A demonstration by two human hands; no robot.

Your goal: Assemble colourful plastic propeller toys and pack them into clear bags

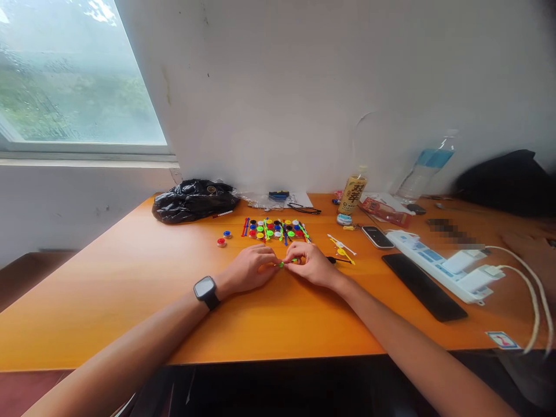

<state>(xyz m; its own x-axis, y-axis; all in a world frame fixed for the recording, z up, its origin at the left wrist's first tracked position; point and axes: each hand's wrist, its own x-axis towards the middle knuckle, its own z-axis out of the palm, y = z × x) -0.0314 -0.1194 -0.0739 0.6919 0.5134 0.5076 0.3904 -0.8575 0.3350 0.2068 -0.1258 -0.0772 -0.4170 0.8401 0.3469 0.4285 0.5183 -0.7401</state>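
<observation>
My left hand (254, 267) and my right hand (311, 265) meet above the table, fingertips pinched together on a small green plastic piece (281, 264). Its shape is mostly hidden by the fingers. Just beyond my hands lie rows of small coloured discs (270, 227) with thin plastic sticks (246, 226) laid beside and between them. Left of these, a red-and-white round piece (221, 242) and a blue one (227, 234) lie apart. To the right of my right hand are a yellow piece with a stick (342, 252) and a black one (332, 260).
A black plastic bag (195, 200), glasses (306, 208) and a drink bottle (353, 191) stand or lie along the wall. On the right are a phone (377, 237), a white power strip (430, 263) with cables, a dark flat slab (423, 286) and a large clear bottle (428, 168).
</observation>
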